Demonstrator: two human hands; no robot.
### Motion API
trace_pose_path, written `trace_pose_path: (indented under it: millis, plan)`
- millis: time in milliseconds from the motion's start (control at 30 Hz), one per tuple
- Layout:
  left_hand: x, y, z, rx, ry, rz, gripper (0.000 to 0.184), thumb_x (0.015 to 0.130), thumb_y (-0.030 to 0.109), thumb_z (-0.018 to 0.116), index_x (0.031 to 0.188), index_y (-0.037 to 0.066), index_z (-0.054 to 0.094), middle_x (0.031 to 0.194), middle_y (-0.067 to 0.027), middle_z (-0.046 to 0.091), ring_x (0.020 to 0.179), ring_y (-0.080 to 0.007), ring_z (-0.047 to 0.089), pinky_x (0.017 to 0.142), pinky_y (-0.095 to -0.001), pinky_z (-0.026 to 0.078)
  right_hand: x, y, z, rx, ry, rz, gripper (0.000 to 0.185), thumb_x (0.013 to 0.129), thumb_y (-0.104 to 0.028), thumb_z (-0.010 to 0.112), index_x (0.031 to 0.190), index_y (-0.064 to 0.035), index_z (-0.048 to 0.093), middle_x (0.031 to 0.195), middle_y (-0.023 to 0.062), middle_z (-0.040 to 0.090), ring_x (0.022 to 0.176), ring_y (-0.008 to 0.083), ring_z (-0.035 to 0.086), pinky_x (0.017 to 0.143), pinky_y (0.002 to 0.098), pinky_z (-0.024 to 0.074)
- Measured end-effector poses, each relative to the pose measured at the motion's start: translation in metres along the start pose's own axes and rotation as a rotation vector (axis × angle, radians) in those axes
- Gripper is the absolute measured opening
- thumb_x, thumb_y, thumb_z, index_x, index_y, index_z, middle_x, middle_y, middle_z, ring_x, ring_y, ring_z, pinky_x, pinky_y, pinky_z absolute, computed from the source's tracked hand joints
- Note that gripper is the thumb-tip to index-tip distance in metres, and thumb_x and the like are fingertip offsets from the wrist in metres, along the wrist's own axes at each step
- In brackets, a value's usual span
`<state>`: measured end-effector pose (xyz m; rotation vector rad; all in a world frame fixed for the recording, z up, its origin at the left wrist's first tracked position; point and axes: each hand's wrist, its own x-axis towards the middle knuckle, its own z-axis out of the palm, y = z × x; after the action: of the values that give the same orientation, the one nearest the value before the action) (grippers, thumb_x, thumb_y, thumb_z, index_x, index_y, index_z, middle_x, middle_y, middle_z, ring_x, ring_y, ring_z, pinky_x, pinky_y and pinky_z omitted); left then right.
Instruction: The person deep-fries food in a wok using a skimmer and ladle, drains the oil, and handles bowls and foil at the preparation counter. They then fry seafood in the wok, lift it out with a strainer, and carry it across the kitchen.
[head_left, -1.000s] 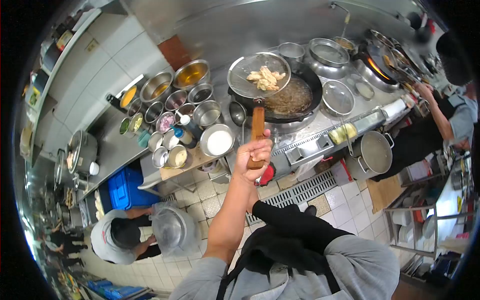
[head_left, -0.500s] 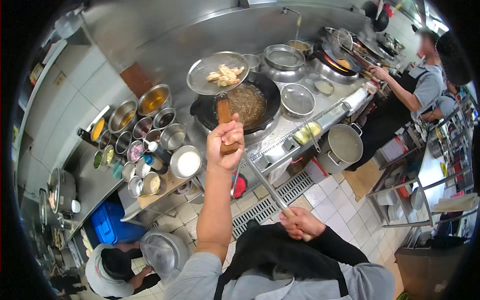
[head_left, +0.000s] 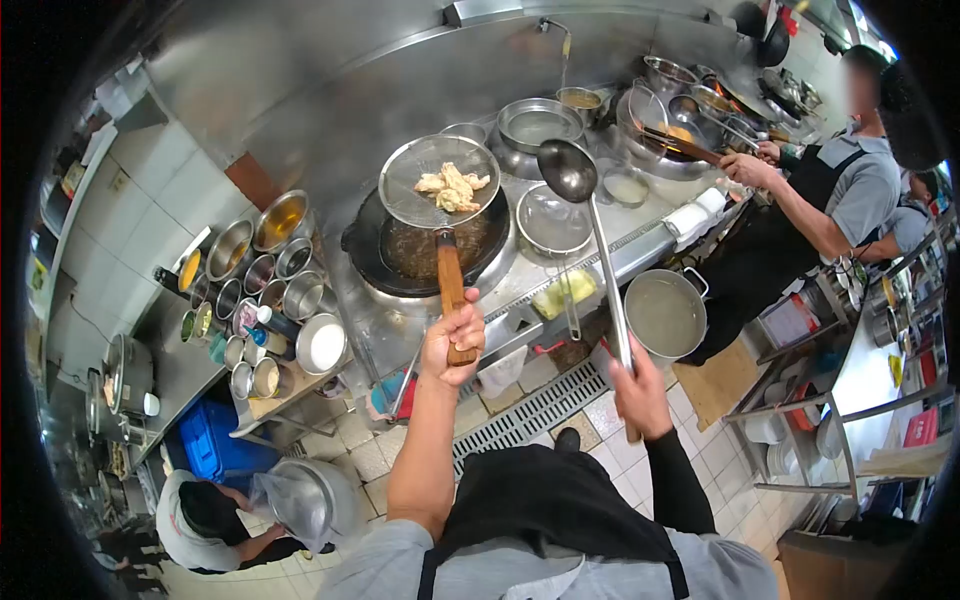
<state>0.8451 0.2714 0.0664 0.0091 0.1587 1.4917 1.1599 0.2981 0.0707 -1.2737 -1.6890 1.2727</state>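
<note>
My left hand [head_left: 455, 341] is closed around the wooden handle of a round mesh strainer [head_left: 407, 191]. Battered, pale golden pieces of food [head_left: 455, 187] lie in the strainer, which is held over a black wok [head_left: 364, 237] of bubbling oil [head_left: 423, 253]. The strainer hides the far part of the wok. My right hand [head_left: 640, 396] grips the long handle of a metal ladle [head_left: 568, 169]. Its bowl is raised above the stove to the right of the wok, near an empty-looking strainer [head_left: 553, 222] resting on the counter.
Several metal bowls of ingredients [head_left: 283, 222] crowd the left counter. A large stockpot [head_left: 664, 312] stands at the right, below the stove edge. A co-worker [head_left: 830, 190] cooks at the far right; another person [head_left: 205, 520] bends over a large metal container [head_left: 315, 500] at lower left.
The ladle has swung up from low beside the wok to above the stove at right. The strainer with the food sits slightly lower in view. My head view has shifted.
</note>
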Motion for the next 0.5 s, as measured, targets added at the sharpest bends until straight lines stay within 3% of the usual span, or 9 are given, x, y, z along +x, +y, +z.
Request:
trace_pose_path:
  millis: [33,67,167,200,333,433,500]
  plan:
    - [0.007,-0.014,0.002,-0.004,0.009,-0.008,0.025,0.089,-0.002,0.054,0.113,0.0,0.05,0.066,0.0024,0.037,0.051,-0.0032,0.033,0.043,-0.0164,0.03,0.025,0.002,-0.001,-0.084,0.084,-0.235,0.056,0.09,-0.014,0.055,0.139,0.0018,0.035,0.105,0.0145,0.062,0.082,0.015,0.059,0.076,0.0265,0.0461]
    - [0.014,-0.029,0.005,-0.008,0.022,-0.018,0.025,0.089,-0.001,0.054,0.113,0.0,0.05,0.066,0.0025,0.037,0.051,-0.0031,0.033,0.043,-0.0164,0.03,0.047,0.012,-0.003,-0.113,0.166,-0.382,0.055,0.089,-0.013,0.055,0.138,0.0022,0.037,0.106,0.0212,0.063,0.091,0.0226,0.061,0.081,0.0313,0.046]
    - [0.043,-0.069,0.006,0.016,-0.023,-0.062,0.025,0.09,0.0,0.054,0.114,0.0,0.049,0.067,0.0024,0.037,0.052,-0.0029,0.034,0.043,-0.0166,0.03,0.083,0.011,-0.032,-0.079,0.05,-0.166,0.055,0.088,-0.013,0.056,0.137,0.0033,0.037,0.106,0.0259,0.062,0.093,0.0283,0.062,0.082,0.0343,0.0464]
    - [0.054,-0.079,0.002,0.034,-0.034,-0.074,0.026,0.09,0.0,0.054,0.116,-0.001,0.049,0.068,0.0021,0.038,0.052,-0.0031,0.034,0.043,-0.0169,0.03,0.092,0.011,-0.038,-0.027,0.033,-0.161,0.055,0.087,-0.013,0.056,0.136,0.0041,0.038,0.104,0.0276,0.061,0.092,0.0329,0.063,0.082,0.0352,0.0467]
    - [0.088,-0.109,0.015,0.186,0.039,-0.044,0.027,0.089,-0.002,0.053,0.115,0.0,0.049,0.066,0.0025,0.038,0.05,-0.0032,0.034,0.042,-0.0169,0.03,0.117,-0.025,-0.073,-0.117,0.012,-0.178,0.056,0.087,-0.016,0.056,0.136,0.0045,0.037,0.102,0.0282,0.062,0.092,0.0365,0.062,0.082,0.0353,0.0468]
    - [0.101,-0.127,0.027,0.408,0.078,-0.003,0.031,0.086,-0.004,0.056,0.115,0.004,0.048,0.066,0.0033,0.04,0.049,-0.0035,0.035,0.042,-0.0175,0.031,0.14,-0.017,-0.082,-0.188,0.135,-0.328,0.057,0.088,-0.014,0.055,0.14,0.0003,0.035,0.071,0.009,0.055,0.057,0.0134,0.048,0.057,0.0293,0.0437]
    - [0.103,-0.141,0.031,0.567,0.088,0.031,0.033,0.085,-0.004,0.058,0.114,0.007,0.047,0.065,0.0033,0.039,0.049,-0.0039,0.035,0.041,-0.0181,0.031,0.16,-0.002,-0.081,-0.01,0.051,-0.199,0.058,0.091,-0.013,0.053,0.144,-0.0053,0.031,0.063,0.003,0.05,0.046,0.0105,0.046,0.044,0.0288,0.0402]
